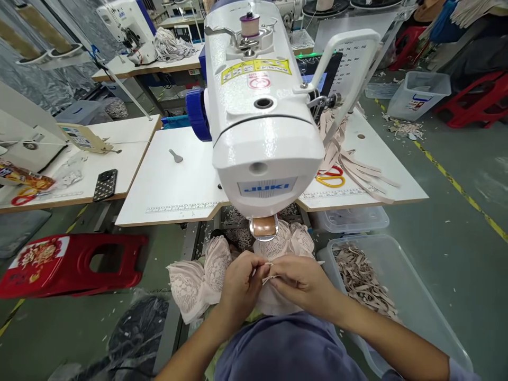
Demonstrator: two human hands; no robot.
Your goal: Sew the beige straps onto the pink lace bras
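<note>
My left hand (243,286) and my right hand (304,279) meet in front of my body, fingertips pinched together on a narrow edge of a pale pink lace bra (299,241). The bra's cups lie just beyond my knuckles, below the sewing machine head (268,153). Exactly which part of the bra is between my fingers is too small to make out. Beside my left hand, a second pale lace bra (188,288) rests with its cups facing up.
Pale straps (357,169) and yellow-and-red scissors (331,180) lie on the white table (169,185) at the right. A clear bin (416,296) with strap pieces is at my right. A red stool (75,264) and a phone (105,184) are at the left.
</note>
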